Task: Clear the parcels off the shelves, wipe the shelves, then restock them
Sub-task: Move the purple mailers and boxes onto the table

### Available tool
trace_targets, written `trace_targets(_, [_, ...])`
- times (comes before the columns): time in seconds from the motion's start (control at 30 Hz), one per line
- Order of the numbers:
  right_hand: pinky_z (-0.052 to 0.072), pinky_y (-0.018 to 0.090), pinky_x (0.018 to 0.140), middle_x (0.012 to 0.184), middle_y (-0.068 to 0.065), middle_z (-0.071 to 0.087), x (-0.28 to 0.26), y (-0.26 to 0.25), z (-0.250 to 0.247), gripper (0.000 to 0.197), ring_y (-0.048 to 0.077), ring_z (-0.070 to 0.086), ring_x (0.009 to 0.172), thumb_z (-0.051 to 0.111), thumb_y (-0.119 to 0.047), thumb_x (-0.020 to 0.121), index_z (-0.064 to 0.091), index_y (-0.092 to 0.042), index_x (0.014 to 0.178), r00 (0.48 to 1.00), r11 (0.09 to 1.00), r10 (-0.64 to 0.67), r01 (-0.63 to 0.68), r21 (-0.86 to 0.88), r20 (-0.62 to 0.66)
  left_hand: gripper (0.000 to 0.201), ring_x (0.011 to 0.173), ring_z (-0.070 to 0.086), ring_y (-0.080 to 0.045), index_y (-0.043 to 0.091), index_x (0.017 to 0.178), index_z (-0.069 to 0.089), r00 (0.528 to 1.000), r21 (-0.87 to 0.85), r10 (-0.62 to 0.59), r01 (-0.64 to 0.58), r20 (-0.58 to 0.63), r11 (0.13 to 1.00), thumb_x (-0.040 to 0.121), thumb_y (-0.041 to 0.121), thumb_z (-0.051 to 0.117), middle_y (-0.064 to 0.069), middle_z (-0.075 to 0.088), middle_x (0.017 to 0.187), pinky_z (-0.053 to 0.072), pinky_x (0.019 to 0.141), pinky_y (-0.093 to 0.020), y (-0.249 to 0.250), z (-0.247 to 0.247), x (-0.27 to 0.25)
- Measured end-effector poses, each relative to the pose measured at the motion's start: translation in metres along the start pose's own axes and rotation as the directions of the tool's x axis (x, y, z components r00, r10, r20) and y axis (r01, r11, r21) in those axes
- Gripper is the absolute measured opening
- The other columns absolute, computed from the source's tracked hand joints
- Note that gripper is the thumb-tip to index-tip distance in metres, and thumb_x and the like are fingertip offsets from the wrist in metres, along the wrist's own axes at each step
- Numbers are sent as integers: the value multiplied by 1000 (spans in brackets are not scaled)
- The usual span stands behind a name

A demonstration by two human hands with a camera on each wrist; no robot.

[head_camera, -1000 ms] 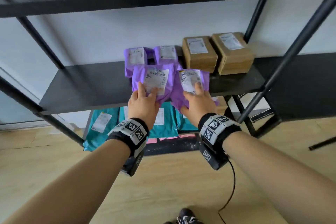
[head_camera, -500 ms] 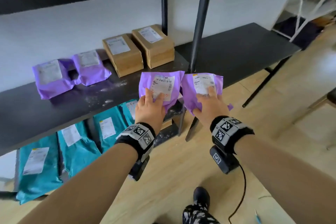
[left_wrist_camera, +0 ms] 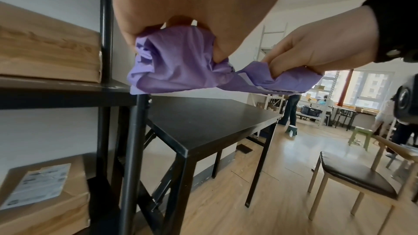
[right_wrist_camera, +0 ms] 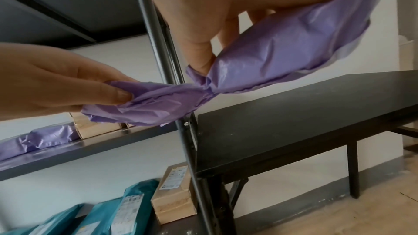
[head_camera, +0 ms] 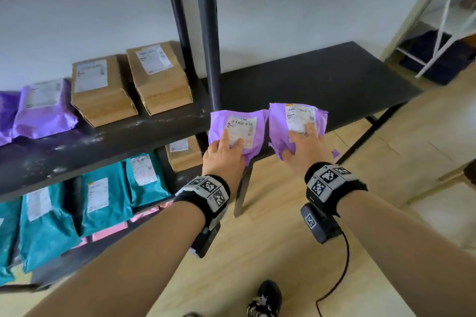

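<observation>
While the left hand (head_camera: pixel 223 159) pinches one purple parcel (head_camera: pixel 238 131), the right hand (head_camera: pixel 306 149) grasps a second purple parcel (head_camera: pixel 296 121); both hang over the black table's (head_camera: pixel 334 80) near-left corner, edges touching.

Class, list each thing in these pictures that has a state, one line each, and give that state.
Left hand: grips a purple parcel, in the air.
Right hand: grips another purple parcel, in the air.
Brown boxes: lying on the middle shelf.
Middle shelf: dusty.
Black table: bare.
</observation>
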State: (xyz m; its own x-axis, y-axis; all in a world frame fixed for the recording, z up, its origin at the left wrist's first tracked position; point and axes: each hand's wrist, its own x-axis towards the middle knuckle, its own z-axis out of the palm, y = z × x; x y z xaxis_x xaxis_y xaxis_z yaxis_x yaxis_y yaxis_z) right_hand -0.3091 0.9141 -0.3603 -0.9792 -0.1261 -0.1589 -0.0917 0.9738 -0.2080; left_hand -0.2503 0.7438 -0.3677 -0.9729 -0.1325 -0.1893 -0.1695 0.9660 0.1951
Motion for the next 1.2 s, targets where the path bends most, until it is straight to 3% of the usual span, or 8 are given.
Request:
trace_targets(0.17, [40,47,97,153,12,13,47,27,-1,42,36,35,125,48,-39,92,46,-22,131,997,1000,-10,11,-12,73,49,138,20,-33,24,146,28,999,-49,-20,22,43,999,99,38,34,-11,6,157,21,113,-42,39,14,33])
trace_targets(0.43, [38,50,100,155,10,9,110,35,3,45,38,29,129,52,-39,90,46,-23,131,989,999,-11,17,-45,148,51,137,20,-35,20,145,28,995,4,-98,98,-8,995,97,29,42,-14,7,156,25,111,-44,38,18,112])
trace_targets(0.53, [36,54,102,155,9,9,129,36,4,43,37,30,129,52,-38,89,47,-24,129,986,998,-10,19,-55,167,50,136,23,-36,20,143,29,989,2,-146,146,2,989,96,26,42,-14,8,155,28,108,-44,43,24,133])
trace_targets(0.6, [39,52,100,155,9,10,142,36,7,39,37,32,127,52,-38,90,48,-24,126,982,997,-31,43,-59,185,48,136,23,-35,20,142,31,982,16,-186,186,21,982,96,24,42,-14,8,156,29,107,-43,47,28,145])
trace_targets(0.77, [38,55,99,152,8,12,181,36,20,34,36,35,123,49,-40,91,50,-23,120,963,983,-172,180,-24,206,48,138,19,-35,21,142,29,945,15,-321,321,68,947,95,21,42,-12,3,157,28,108,-42,55,41,174])
trace_targets(0.9, [42,45,96,151,8,14,210,43,26,29,33,37,122,51,-36,90,53,-21,114,942,958,-283,287,4,180,49,139,16,-34,24,144,26,910,-23,-399,404,111,914,97,32,41,-10,1,157,29,108,-42,62,51,191])
trace_targets(1.07, [39,42,98,151,8,13,237,51,29,38,32,35,125,49,-36,89,48,-22,125,888,905,-421,424,24,185,60,142,5,-33,26,149,14,895,-61,-405,422,189,905,97,40,40,-7,-7,157,34,107,-45,68,64,203])
trace_targets(1.2, [35,41,100,153,9,11,245,52,33,45,31,32,127,52,-31,88,45,-21,131,860,869,-491,495,5,140,69,144,2,-31,29,150,4,881,-18,-405,422,247,907,95,43,43,-4,-12,157,28,110,-46,66,69,202])
